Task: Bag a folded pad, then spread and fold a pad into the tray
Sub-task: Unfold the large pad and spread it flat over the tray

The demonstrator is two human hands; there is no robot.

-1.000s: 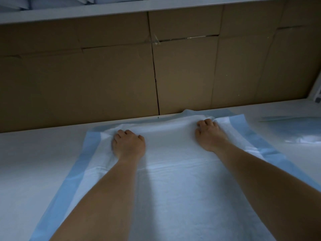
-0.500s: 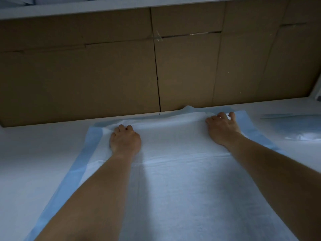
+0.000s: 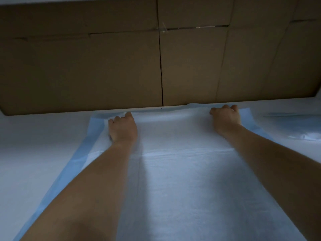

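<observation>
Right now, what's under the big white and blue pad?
The pad lies spread on a white table, which shows around its edges. Both hands, left and right, rest at its far end. Whatever is beneath the middle is covered.

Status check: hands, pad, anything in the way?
Left hand and right hand both grip the pad at its far edge. Pad spread flat on table. Cardboard wall directly behind.

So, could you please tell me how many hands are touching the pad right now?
2. The left hand rests near the far left corner of the pad, and the right hand near its far right corner. Their fingertips curl over the far edge, out of sight.
</observation>
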